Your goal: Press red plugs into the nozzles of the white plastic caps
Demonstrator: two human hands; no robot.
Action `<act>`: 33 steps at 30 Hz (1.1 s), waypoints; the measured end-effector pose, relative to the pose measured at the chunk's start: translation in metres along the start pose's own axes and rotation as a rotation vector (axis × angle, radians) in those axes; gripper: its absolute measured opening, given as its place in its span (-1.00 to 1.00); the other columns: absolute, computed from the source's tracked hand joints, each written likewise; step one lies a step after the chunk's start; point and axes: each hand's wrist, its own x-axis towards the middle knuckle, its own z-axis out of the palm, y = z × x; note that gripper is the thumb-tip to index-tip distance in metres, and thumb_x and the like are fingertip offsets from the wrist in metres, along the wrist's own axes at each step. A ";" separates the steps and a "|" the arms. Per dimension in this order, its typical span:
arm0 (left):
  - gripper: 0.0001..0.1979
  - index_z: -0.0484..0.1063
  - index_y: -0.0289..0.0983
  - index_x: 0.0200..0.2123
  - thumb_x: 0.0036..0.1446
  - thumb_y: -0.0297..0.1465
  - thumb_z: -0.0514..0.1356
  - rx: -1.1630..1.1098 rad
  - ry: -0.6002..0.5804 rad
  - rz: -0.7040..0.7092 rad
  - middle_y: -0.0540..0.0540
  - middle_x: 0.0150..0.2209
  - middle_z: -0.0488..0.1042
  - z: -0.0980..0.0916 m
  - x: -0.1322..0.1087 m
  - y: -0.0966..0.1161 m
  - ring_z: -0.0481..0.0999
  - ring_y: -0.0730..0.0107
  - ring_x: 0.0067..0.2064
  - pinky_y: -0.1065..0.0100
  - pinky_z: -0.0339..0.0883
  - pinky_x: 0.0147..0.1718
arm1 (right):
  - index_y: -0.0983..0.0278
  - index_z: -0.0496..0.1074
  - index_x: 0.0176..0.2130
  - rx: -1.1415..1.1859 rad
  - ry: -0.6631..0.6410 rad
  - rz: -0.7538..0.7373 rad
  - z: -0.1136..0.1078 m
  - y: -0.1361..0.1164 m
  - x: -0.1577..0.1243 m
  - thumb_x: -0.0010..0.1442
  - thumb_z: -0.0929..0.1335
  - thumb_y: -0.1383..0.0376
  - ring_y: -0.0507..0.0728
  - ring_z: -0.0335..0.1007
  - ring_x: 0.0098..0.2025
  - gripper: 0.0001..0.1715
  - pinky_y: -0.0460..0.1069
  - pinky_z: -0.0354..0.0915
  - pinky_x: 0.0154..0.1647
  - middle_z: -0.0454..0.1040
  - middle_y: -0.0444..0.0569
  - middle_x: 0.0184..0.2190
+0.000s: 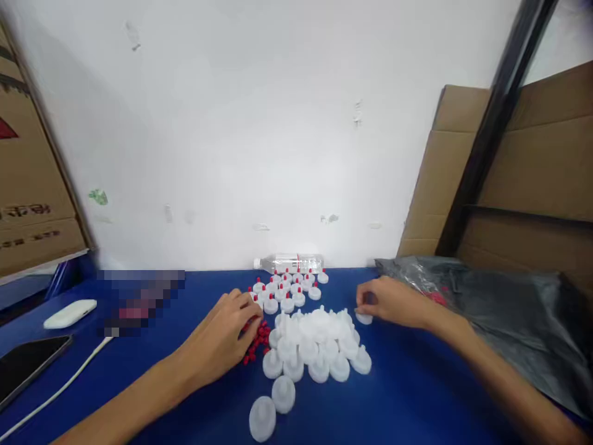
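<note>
My left hand [230, 330] is curled over a small pile of red tips [262, 335], its fingers bent downward. Whether a tip is between the fingertips is hidden. On the right, my right hand [382, 300] pinches a white nozzle cap [364, 319] low over the blue table. Between the hands lies a heap of white nozzle caps [319, 337] without red tips. Two more white caps [262, 419] lie apart at the front. Behind the heap stand several white caps with red tips [288, 303] on their nozzles.
A clear plastic bottle [290, 263] lies against the white wall. Grey plastic bags [500, 321] cover the right side of the blue table [412, 395]. A phone [32, 368], a white device [70, 313] and a cable [60, 395] are left. Cardboard boxes [37, 185] flank the table.
</note>
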 end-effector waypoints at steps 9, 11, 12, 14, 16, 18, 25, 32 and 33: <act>-0.73 0.46 -0.22 -0.24 0.43 -0.39 -0.03 -0.017 -0.006 0.019 -0.10 -0.20 0.48 -0.002 -0.004 0.004 0.38 0.15 -0.14 0.08 0.24 -0.09 | 0.19 0.55 -0.28 0.065 -0.045 -0.057 0.001 -0.012 0.000 0.26 0.37 0.17 0.12 0.53 -0.36 -0.82 -0.05 0.26 -0.37 0.63 -0.11 -0.38; -0.73 0.46 -0.22 -0.24 0.43 -0.39 -0.02 -0.020 -0.003 0.022 -0.09 -0.20 0.48 -0.002 -0.004 0.004 0.38 0.16 -0.14 0.09 0.23 -0.10 | 0.19 0.55 -0.28 0.071 -0.043 -0.061 0.001 -0.014 -0.001 0.27 0.37 0.16 0.12 0.53 -0.37 -0.81 -0.05 0.25 -0.38 0.63 -0.11 -0.39; -0.73 0.46 -0.21 -0.24 0.43 -0.39 -0.02 -0.019 -0.002 0.023 -0.09 -0.21 0.48 -0.002 -0.003 0.004 0.38 0.16 -0.14 0.10 0.23 -0.11 | 0.19 0.55 -0.28 0.074 -0.041 -0.062 0.001 -0.014 -0.001 0.27 0.37 0.16 0.12 0.52 -0.38 -0.81 -0.05 0.25 -0.38 0.63 -0.11 -0.39; -0.74 0.46 -0.21 -0.24 0.43 -0.40 -0.02 -0.015 -0.001 0.028 -0.09 -0.21 0.48 -0.002 -0.003 0.003 0.37 0.17 -0.15 0.11 0.22 -0.12 | 0.20 0.55 -0.29 0.078 -0.034 -0.060 0.001 -0.015 -0.001 0.27 0.36 0.18 0.12 0.52 -0.39 -0.81 -0.04 0.25 -0.38 0.63 -0.10 -0.41; -0.74 0.46 -0.22 -0.24 0.43 -0.40 -0.01 -0.012 -0.002 0.031 -0.09 -0.21 0.48 -0.002 -0.004 0.003 0.37 0.17 -0.15 0.11 0.22 -0.13 | 0.20 0.54 -0.29 0.085 -0.028 -0.059 0.001 -0.014 -0.001 0.28 0.36 0.18 0.12 0.52 -0.39 -0.81 -0.04 0.26 -0.37 0.62 -0.10 -0.42; -0.74 0.46 -0.22 -0.24 0.43 -0.40 -0.01 -0.009 -0.002 0.033 -0.09 -0.21 0.49 -0.001 -0.004 0.003 0.37 0.16 -0.15 0.11 0.21 -0.13 | 0.21 0.54 -0.28 0.095 -0.026 -0.059 0.002 -0.015 -0.001 0.29 0.35 0.18 0.12 0.52 -0.39 -0.80 -0.05 0.27 -0.37 0.62 -0.10 -0.41; -0.75 0.47 -0.22 -0.19 0.42 -0.42 -0.01 0.004 -0.005 0.028 -0.11 -0.18 0.49 0.001 -0.003 0.002 0.37 0.15 -0.13 0.09 0.22 -0.11 | 0.20 0.57 -0.20 0.110 -0.007 -0.076 0.003 -0.016 0.000 0.37 0.30 0.07 0.14 0.52 -0.37 -0.66 -0.03 0.28 -0.35 0.63 -0.08 -0.39; -0.76 0.47 -0.21 -0.18 0.42 -0.41 -0.01 0.007 -0.003 0.025 -0.10 -0.17 0.49 0.002 -0.003 0.002 0.37 0.12 -0.11 0.07 0.23 -0.11 | 0.20 0.58 -0.16 0.105 -0.011 -0.095 0.003 -0.012 0.001 0.42 0.24 0.12 0.14 0.54 -0.34 -0.62 -0.01 0.30 -0.31 0.64 -0.05 -0.33; -0.75 0.47 -0.21 -0.19 0.42 -0.41 -0.01 0.008 -0.004 0.024 -0.11 -0.17 0.49 0.001 -0.003 0.002 0.37 0.12 -0.11 0.07 0.23 -0.11 | 0.20 0.58 -0.16 0.105 -0.012 -0.097 0.004 -0.012 0.001 0.42 0.24 0.13 0.14 0.54 -0.34 -0.63 -0.02 0.30 -0.30 0.65 -0.05 -0.33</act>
